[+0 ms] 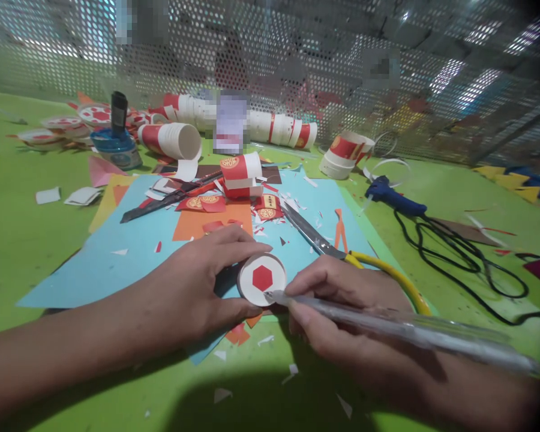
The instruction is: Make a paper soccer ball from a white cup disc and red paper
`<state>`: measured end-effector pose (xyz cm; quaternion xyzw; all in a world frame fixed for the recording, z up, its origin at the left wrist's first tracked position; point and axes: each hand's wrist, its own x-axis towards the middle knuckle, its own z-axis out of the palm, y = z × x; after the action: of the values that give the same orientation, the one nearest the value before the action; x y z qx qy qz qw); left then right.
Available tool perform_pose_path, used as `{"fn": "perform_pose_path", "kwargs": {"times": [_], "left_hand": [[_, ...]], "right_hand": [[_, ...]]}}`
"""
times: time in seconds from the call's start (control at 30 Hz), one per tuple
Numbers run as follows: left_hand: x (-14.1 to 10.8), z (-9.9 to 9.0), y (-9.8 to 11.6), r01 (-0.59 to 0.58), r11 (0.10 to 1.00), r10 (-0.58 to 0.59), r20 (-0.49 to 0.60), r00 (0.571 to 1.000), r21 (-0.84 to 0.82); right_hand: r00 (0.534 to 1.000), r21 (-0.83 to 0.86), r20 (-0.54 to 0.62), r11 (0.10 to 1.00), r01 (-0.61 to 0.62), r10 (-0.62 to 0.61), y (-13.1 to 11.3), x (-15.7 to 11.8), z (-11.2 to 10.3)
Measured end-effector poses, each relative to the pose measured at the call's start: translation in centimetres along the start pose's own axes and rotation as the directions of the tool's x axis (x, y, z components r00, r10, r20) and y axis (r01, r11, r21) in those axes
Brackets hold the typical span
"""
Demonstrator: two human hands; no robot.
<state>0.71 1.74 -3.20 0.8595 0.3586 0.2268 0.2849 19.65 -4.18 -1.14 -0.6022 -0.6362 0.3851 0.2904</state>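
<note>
My left hand (216, 276) grips a small round white paper cup base (252, 293) between thumb and fingers. A red paper hexagon (263, 278) lies on its flat face. In my right hand (337, 306) is a clear pen (387, 327), its tip touching the white face just below the hexagon. Both hands are over sheets of light blue paper (130, 258). Scissors with yellow handles (387, 264) lie partly behind my right hand, blades pointing away from me. Red and white paper scraps (270, 207) are strewn around the blades.
Red and white paper cups (240, 168) lie behind the hands, with a long stack (279, 127) at the back. A blue glue tub (117, 149) stands at left. A blue-handled tool (396, 197) with a black cord lies at right. A perforated metal screen (270, 54) closes off the back.
</note>
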Motion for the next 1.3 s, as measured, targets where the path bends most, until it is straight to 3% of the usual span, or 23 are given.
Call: {"fn": "perform_pose_path", "kwargs": {"times": [0.4,1.3], "left_hand": [[-0.03,-0.05,0.07,-0.016,0.999,0.016,-0.012,1.0,0.033],[-0.36,-0.06,-0.21,-0.025,0.998,0.026,-0.015,1.0,0.065]], "right_hand": [[0.998,-0.051,-0.047,0.998,0.041,-0.044,0.13,0.25,0.14],[0.995,-0.073,-0.026,0.992,0.099,-0.101,0.37,0.2,-0.01]]}}
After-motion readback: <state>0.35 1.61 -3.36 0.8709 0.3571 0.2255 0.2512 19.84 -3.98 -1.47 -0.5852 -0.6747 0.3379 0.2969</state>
